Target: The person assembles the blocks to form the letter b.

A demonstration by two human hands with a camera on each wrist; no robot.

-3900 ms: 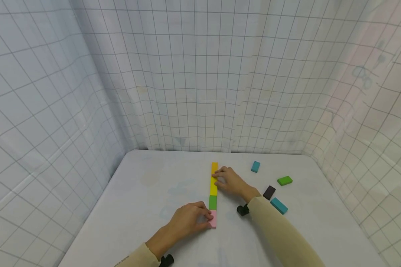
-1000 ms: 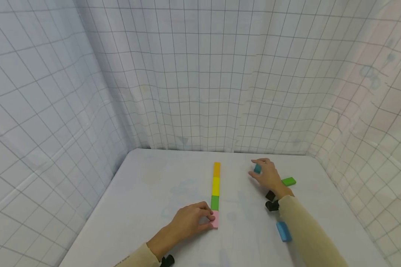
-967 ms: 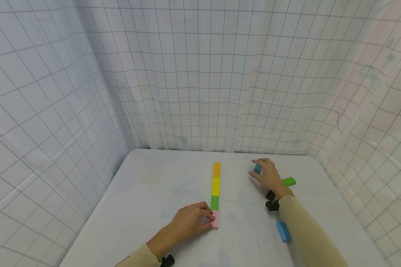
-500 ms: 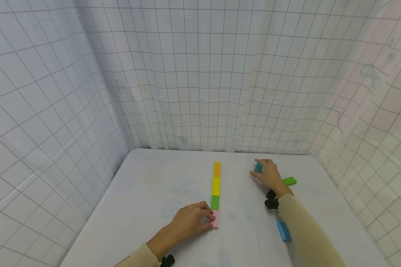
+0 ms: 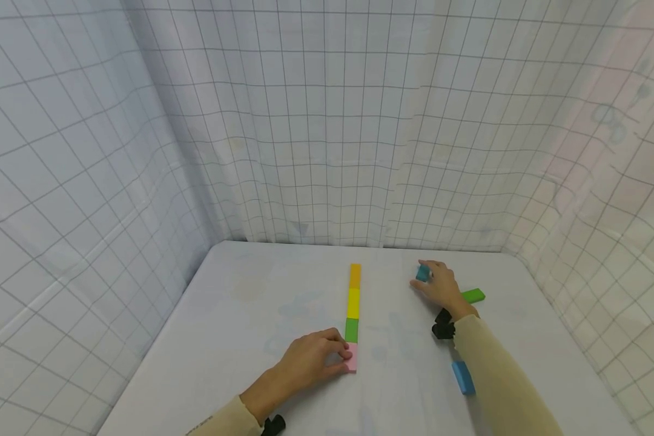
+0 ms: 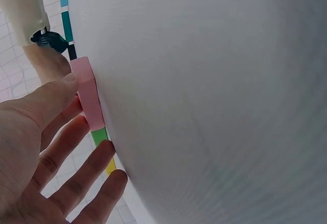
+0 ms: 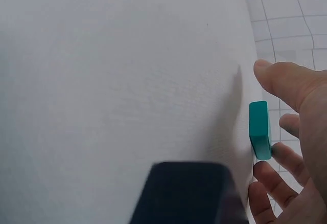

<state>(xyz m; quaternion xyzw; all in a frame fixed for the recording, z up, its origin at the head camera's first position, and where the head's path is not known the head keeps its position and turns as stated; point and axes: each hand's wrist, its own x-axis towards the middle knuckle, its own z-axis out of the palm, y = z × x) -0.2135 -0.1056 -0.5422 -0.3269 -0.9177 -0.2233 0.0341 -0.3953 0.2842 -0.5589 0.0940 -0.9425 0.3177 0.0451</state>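
In the head view, my left hand [image 5: 309, 358] pinches the pink block [image 5: 352, 365] at the near end of a row of blocks. In the left wrist view, the thumb rests on the pink block [image 6: 88, 93] and the other fingers spread beyond it. Further along the row lie a green block [image 5: 351, 330], a yellow block [image 5: 353, 303] and an orange block [image 5: 355, 276]. At the back right, my right hand [image 5: 441, 286] stands around a teal block [image 5: 422, 273]. The right wrist view shows its thumb apart from the teal block [image 7: 259, 129], with relaxed fingers beside it.
A second green block [image 5: 473, 295] lies right of my right hand. A black block [image 5: 443, 315] is partly hidden by the right wrist. A blue block [image 5: 463, 378] sits beside the right sleeve. Gridded white curtains [image 5: 327, 151] enclose the white table [image 5: 251, 303].
My right hand has left the orange and yellow blocks and moved right to the teal block, then shifted slightly further right. The blue block came into view. My left hand stays at the pink block.
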